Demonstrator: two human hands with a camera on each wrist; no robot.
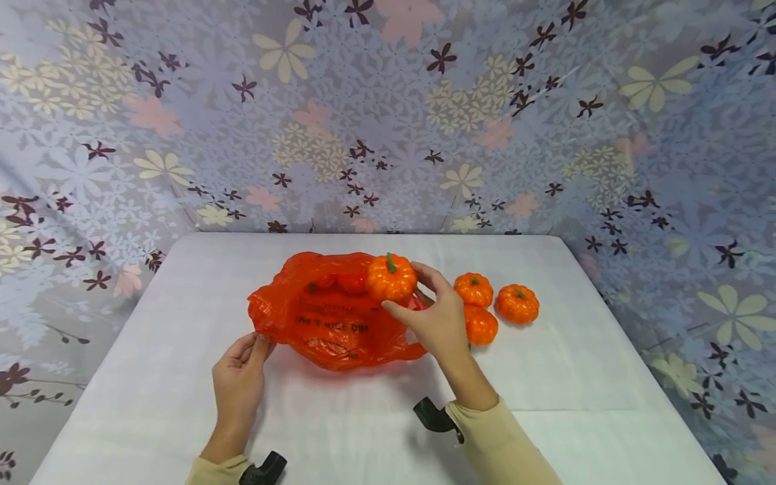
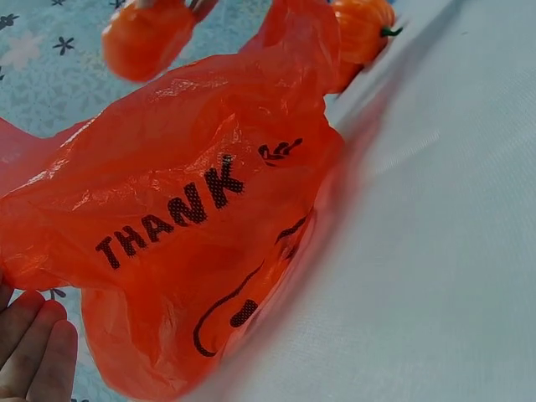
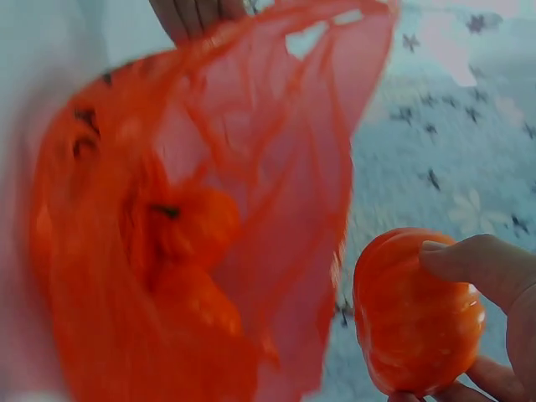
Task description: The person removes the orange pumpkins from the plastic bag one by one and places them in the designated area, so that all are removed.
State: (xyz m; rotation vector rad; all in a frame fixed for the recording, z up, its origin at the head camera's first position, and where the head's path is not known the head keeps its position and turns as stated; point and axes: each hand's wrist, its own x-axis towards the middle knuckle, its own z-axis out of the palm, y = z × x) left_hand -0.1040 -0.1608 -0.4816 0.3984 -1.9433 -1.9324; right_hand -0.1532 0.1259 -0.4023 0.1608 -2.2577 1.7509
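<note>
A red plastic bag [image 1: 330, 337] with dark printed lettering lies with its mouth spread; the word THANK shows on it in the left wrist view. My left hand [image 1: 241, 377] pinches the bag's left edge between thumb and fingers. Inside the bag sit small orange pumpkins [image 3: 197, 222], one with a dark stem. My right hand [image 1: 439, 316] grips another orange pumpkin [image 1: 392, 278], green stem upward, above the bag's right side. In the right wrist view this held pumpkin [image 3: 414, 314] is beside the bag's opening, thumb across its top.
Three more orange pumpkins lie right of the bag: one at the back [image 1: 473, 290], one in front [image 1: 481, 326] and one farther right [image 1: 517, 304]. A white cloth [image 1: 576, 377] covers the table, with a floral curtain [image 1: 388, 135] behind and at the sides.
</note>
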